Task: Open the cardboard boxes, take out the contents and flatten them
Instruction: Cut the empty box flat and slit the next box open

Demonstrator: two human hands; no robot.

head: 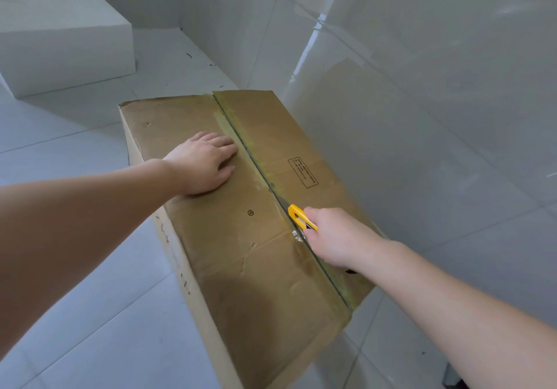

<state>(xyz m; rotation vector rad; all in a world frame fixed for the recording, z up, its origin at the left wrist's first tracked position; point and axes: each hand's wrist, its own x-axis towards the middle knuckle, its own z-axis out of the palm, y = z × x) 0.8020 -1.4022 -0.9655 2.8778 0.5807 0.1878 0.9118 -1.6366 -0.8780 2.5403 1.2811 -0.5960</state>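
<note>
A large brown cardboard box (241, 238) stands on the tiled floor against the wall, its two top flaps closed and joined by a yellowish taped seam (241, 138) running from far to near. My left hand (202, 162) presses flat on the left flap, fingers straight and near the seam. My right hand (334, 238) grips a yellow utility knife (300, 217), whose blade sits in the seam about midway along the box. The seam looks slit along its length, both near and beyond the blade.
A big white foam block (60, 36) lies on the floor at the far left. A glossy white tiled wall (422, 87) rises directly right of the box. Open pale floor tiles (90, 313) spread to the left and front.
</note>
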